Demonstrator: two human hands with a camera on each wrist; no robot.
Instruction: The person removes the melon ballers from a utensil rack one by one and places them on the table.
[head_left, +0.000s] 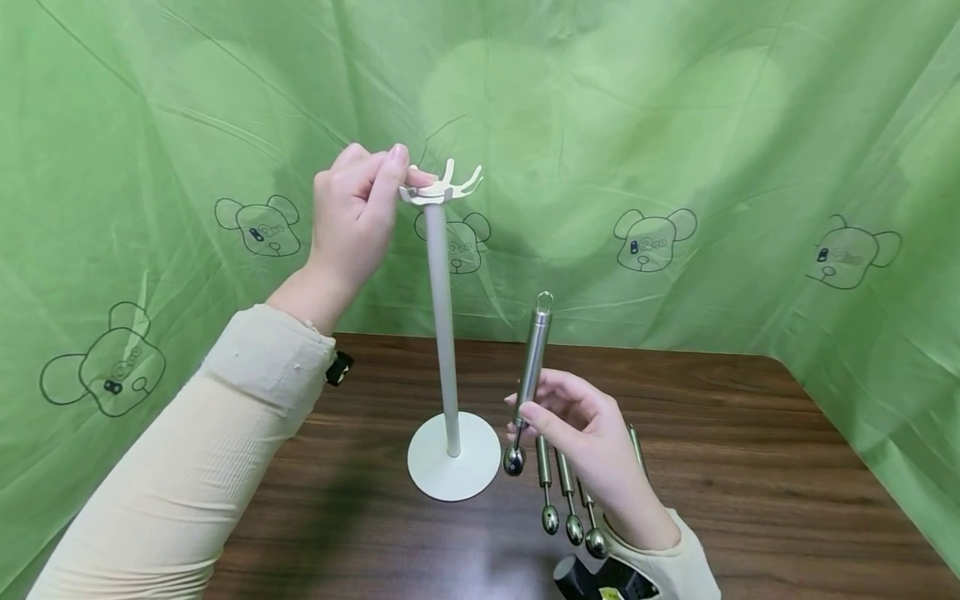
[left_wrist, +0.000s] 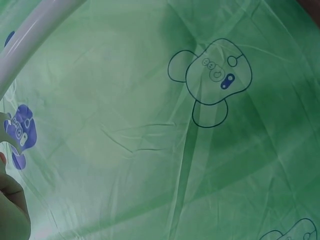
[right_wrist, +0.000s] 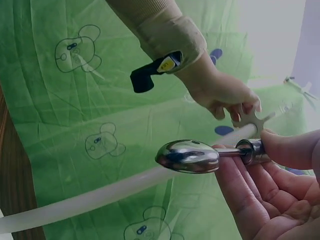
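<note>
A white stand (head_left: 441,308) with a round base and a ring of upturned hooks (head_left: 438,194) at its top stands upright on the table. At that top, my left hand (head_left: 348,208) pinches one of the hooks with curled fingers. My right hand (head_left: 592,433) holds a small steel scoop (head_left: 535,350) by the handle, right of the pole; its loop points up and its bowl down. The right wrist view shows the scoop's shiny oval bowl (right_wrist: 187,156) close up. Only a bit of the left hand (left_wrist: 12,215) enters the left wrist view, beside the hooks.
Several similar steel scoops (head_left: 573,527) lie on the dark wooden table (head_left: 750,467), partly hidden under the right hand. A green cloth (head_left: 555,108) with bear-head drawings hangs behind and at the sides. Black wrist cameras (head_left: 603,581) sit on both sleeves.
</note>
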